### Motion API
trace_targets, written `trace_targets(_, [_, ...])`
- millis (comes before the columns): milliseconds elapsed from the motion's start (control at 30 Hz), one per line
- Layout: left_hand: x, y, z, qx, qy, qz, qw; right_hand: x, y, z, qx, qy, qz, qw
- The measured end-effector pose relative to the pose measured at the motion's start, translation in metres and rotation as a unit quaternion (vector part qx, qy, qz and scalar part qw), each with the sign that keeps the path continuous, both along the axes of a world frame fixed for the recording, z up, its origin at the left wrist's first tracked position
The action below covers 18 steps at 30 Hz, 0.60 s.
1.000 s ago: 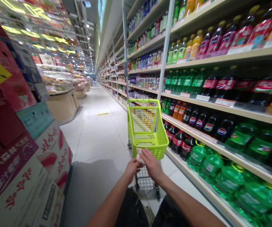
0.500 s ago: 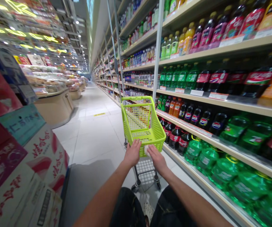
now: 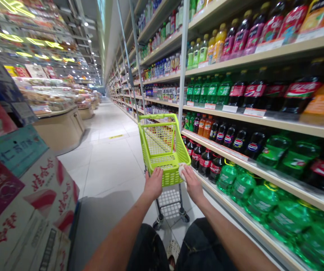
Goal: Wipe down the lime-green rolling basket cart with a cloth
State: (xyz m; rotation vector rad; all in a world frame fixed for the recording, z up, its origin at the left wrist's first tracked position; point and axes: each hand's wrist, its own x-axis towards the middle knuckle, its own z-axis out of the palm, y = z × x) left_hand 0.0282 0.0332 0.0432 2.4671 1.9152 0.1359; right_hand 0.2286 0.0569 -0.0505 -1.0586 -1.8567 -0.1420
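A small lime-green shopping cart [image 3: 170, 177] stands in front of me, its plastic basket on a dark wheeled frame. My left hand [image 3: 154, 183] grips the near left corner of the basket, fingers over the rim. At the near right corner, my right hand [image 3: 193, 183] is closed on a crumpled white cloth [image 3: 182, 171], pressed against the basket's edge. The cloth is partly covered by the fingers, so I cannot tell whether it is fabric or paper. Nothing shows inside the basket.
Shelves of drink bottles [image 3: 232, 175] run along the right side, close to the cart. Stacked cartons [image 3: 46, 184] stand at the left. Farther off on the left is a curved display counter [image 3: 63, 130]. A tiled aisle [image 3: 105, 158] stretches ahead.
My right hand has slid with the white cloth from the middle of the basket's near rim to its right corner. My left hand stays on the left side. The view has shifted slightly.
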Motion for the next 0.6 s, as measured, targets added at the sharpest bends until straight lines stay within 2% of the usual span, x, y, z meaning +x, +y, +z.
trace_targets(67, [0.003, -0.002, -0.002, 0.001, -0.002, -0.002, 1.0, -0.002, 0.004, 0.0, -0.016, -0.005, 0.001, 1.0])
trace_targets(233, [0.001, -0.006, -0.005, -0.008, 0.002, -0.014, 1.0, 0.002, -0.006, -0.037, -0.071, -0.042, 0.018, 0.996])
trace_targets(300, [-0.001, -0.008, -0.007, -0.003, 0.004, -0.013, 1.0, 0.009, -0.008, -0.034, -0.054, -0.033, 0.011, 0.998])
trace_targets(400, [-0.003, -0.01, -0.009, 0.011, 0.005, -0.003, 1.0, 0.013, -0.001, -0.012, -0.023, 0.013, -0.029, 0.999])
trace_targets(467, [-0.003, -0.011, -0.01, 0.011, 0.006, -0.001, 1.0, 0.01, 0.004, -0.008, -0.029, 0.031, -0.057, 0.997])
trace_targets(600, [-0.007, -0.012, -0.012, 0.008, 0.011, -0.009, 1.0, 0.003, -0.003, -0.037, -0.086, -0.001, -0.039, 0.996])
